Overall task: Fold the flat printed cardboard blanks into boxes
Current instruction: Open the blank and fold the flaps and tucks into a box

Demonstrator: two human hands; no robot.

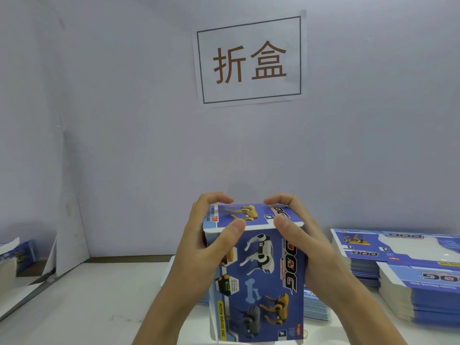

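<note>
Upright blue printed dog-toy box (pixel 258 277) at 6 o'clock above the white table (pixel 94 302): left hand (pixel 199 247) and right hand (pixel 311 250) grip its sides, curled fingers and thumbs pressing the top flap; flat blank stacks (pixel 403 275) at 3 o'clock.

You're working in even, soft, fairly bright light with a cool bluish cast on the wall (pixel 124 145). Only faint shadows show. Your wide lens bows lines near the edges, the far left and right sides look smeared, and a small glare patch sits on the right stack (pixel 445 256).
</note>
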